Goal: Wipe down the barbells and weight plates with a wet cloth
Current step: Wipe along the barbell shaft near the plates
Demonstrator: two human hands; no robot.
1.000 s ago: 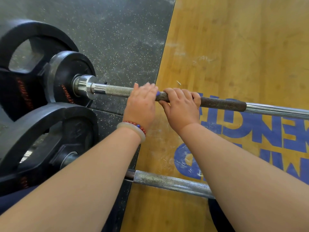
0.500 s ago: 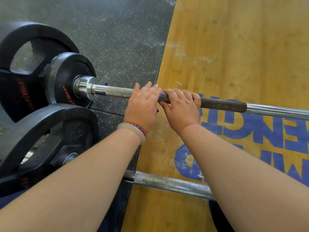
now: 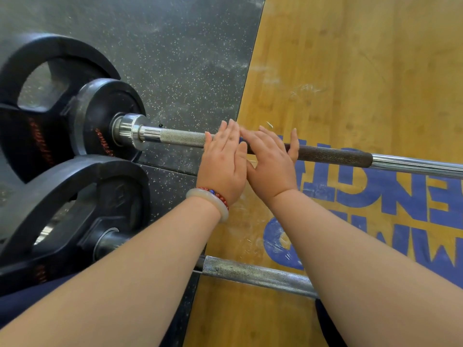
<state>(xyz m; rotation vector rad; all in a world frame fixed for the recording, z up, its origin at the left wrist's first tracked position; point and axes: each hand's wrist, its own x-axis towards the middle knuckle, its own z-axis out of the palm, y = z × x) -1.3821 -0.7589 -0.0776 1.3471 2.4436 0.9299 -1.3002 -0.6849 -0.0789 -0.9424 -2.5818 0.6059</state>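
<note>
The left hand (image 3: 223, 164) and right hand (image 3: 271, 164) rest straight-fingered on the knurled steel barbell (image 3: 183, 137). A speckled rubber mat (image 3: 188, 58) meets the wood floor (image 3: 350, 58).

Both forearms are bare down to the left hand (image 3: 223, 164) and right hand (image 3: 271, 166). The left wrist wears a smooth, pale, milky bangle (image 3: 213, 202), thick and rounded, and just beside it a bead bracelet (image 3: 220, 196) of small red beads with one blue. Dark navy clothing (image 3: 20, 304) shows at the lower left
</note>
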